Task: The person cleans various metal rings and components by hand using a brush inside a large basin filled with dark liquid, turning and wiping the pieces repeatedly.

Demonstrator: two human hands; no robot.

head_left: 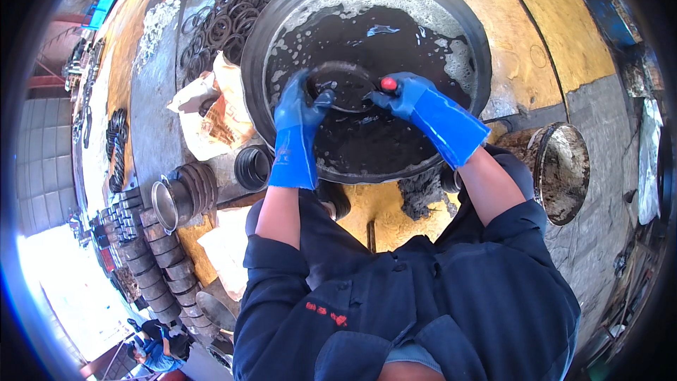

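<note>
A large round black basin holds dark, foamy liquid. Over its middle I hold a dark metal ring, wet and tilted. My left hand, in a blue rubber glove, grips the ring's left edge. My right hand, gloved in blue too, is closed on a red-tipped tool pressed against the ring's right edge. Both forearms come up from my dark blue work jacket.
Several dark rings lie piled behind the basin at left. Stacked metal sleeves and a shiny cylinder stand at lower left. A dirty bucket sits at right, crumpled paper at left. A person crouches far below left.
</note>
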